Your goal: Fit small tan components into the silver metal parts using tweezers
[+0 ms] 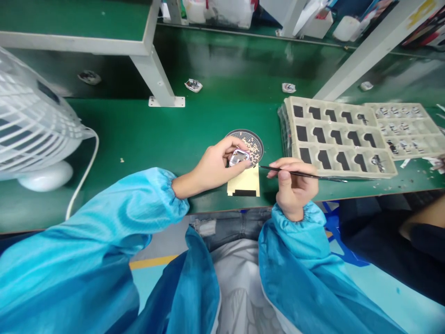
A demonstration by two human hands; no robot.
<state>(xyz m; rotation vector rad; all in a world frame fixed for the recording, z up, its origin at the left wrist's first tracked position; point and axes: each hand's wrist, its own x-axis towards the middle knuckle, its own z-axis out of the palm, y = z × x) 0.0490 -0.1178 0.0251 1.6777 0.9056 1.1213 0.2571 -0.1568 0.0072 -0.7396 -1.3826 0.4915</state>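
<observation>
My left hand [216, 166] is closed around a small silver metal part [239, 157], held just over the near edge of a round dark dish [233, 135] of several tiny pieces. My right hand [294, 185] pinches thin black tweezers [306, 175], whose tip points left toward the metal part and stops a little short of it. Below the two hands lies a yellow card [245, 184] with a black strip along its near edge. Both arms wear blue sleeves.
A white fan [31, 125] and its cable stand at the left. Two beige compartment trays [314, 134] [427, 144] with black and small metal parts lie at the right. A white frame leg [155, 74] rises behind. Another person's arm [422, 218] shows at the far right.
</observation>
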